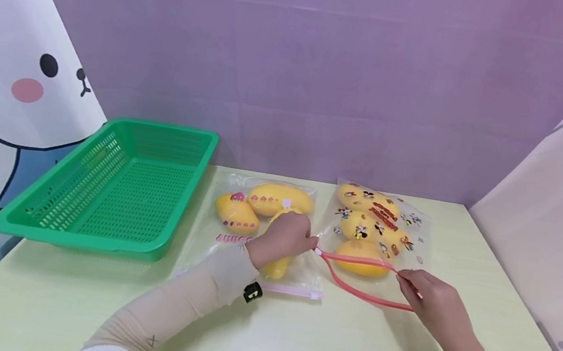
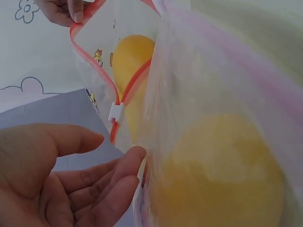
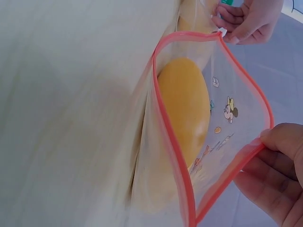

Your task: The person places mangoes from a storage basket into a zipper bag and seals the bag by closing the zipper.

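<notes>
A clear zip bag [image 1: 337, 215] with cartoon prints and a red zip edge lies on the right, holding several yellow mangoes [image 1: 359, 251]. Its mouth gapes wide. My right hand [image 1: 435, 305] pinches the upper red edge between thumb and fingers, as the right wrist view also shows. Close to the white zip slider [image 2: 116, 112] is my left hand [image 1: 286, 238], its thumb and fingers apart with nothing between them. That hand is over a second clear bag [image 1: 197, 250] with a pink zip, which contains several mangoes [image 1: 236, 212] and is partly hidden by the arm.
A green plastic basket [image 1: 187, 199] stands at the left of the pale table [image 1: 291, 343]. Behind the table hangs a purple cloth [image 1: 295, 70]. Printed panels flank both sides.
</notes>
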Tool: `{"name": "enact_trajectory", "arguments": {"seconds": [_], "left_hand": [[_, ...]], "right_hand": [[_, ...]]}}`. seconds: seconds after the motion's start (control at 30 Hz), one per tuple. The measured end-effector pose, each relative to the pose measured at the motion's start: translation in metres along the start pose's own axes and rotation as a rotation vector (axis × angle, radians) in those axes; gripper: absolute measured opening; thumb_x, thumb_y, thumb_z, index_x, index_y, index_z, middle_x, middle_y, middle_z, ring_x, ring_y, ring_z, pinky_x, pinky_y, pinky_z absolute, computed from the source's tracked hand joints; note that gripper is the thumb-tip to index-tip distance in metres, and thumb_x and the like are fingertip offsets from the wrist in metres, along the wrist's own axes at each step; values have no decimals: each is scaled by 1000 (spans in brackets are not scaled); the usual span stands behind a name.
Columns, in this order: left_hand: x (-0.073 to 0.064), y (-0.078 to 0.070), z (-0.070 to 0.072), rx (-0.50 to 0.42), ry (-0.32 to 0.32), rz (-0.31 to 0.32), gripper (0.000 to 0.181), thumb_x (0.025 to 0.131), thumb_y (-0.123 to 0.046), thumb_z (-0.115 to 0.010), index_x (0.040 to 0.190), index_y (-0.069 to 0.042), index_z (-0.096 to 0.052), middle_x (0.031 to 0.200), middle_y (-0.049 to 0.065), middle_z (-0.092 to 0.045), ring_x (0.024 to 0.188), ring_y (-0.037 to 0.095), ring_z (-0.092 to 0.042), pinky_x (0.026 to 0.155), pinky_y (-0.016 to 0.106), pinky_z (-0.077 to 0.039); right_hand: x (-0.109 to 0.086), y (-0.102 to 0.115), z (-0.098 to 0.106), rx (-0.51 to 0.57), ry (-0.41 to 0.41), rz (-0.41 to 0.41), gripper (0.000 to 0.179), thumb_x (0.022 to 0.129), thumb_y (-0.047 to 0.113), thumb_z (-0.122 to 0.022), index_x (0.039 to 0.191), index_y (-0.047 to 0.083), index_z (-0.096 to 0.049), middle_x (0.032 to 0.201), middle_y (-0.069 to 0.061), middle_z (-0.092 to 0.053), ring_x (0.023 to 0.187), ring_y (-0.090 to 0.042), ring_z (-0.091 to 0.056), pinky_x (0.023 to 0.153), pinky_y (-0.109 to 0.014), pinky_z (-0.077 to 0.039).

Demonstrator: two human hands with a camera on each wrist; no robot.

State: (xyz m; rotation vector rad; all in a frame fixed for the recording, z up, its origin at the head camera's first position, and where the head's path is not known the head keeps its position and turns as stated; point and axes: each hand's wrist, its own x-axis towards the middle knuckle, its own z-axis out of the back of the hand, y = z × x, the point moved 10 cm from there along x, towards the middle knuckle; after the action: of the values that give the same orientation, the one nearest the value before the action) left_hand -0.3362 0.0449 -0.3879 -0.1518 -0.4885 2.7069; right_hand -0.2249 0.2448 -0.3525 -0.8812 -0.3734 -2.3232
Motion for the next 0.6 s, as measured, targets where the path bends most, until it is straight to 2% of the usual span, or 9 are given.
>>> {"name": "enact_trajectory", "arguments": {"seconds": [0.33,0.6], "left_hand": [[1,12,-14,-271,121,97,21,88,-22,-66,72,-8,-69,60,-1,-63,52,10,-58,50,20,-46],[-1,12,-21,-356,174,113,25,88,-21,-66,66,-8,-65,59,1,-63,51,12,-59,50,21,-48]], "right_hand": [[1,0,1,-11,10,-13,63,98,46,-27,81,2,-68,70,-4,-67,56,-11,-59,49,-24,-49],[0,0,0,-5,6,-4,62,98,45,-27,82,2,-68,71,-4,-67,56,-11,-59,50,-23,-49]]}}
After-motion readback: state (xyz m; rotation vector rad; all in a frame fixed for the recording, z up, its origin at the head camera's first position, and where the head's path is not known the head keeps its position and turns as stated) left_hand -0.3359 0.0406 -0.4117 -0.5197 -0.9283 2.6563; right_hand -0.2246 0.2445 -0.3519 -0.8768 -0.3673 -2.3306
